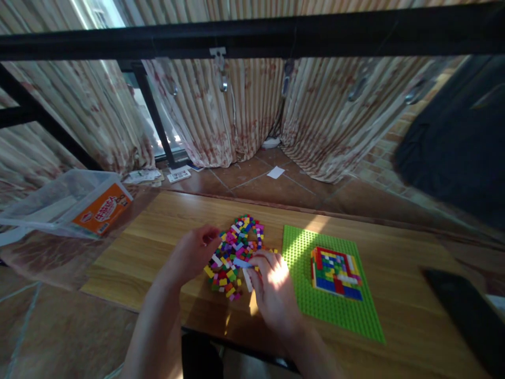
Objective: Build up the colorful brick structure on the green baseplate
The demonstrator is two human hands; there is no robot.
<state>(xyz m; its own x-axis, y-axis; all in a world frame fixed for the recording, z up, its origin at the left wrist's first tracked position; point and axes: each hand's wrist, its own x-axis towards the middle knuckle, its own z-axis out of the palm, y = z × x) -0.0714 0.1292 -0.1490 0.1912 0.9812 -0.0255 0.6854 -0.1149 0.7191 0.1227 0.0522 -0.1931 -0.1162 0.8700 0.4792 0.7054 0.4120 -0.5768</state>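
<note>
A heap of small coloured bricks [236, 247] lies on the wooden table [394, 263]. My left hand [193, 252] rests at the heap's left edge with its fingers curled into the bricks. My right hand [272, 287] sits at the heap's right side, fingers pinched on a light blue brick [241, 262]. Right of the heap lies a green baseplate [335, 310] carrying a square block of red, blue, yellow and white bricks [335, 272].
A clear plastic box with an orange label [84, 202] stands at the table's left end. A dark flat object [469, 310] lies at the right edge. Black metal bars [252, 37] cross above; curtains and a tiled floor lie beyond.
</note>
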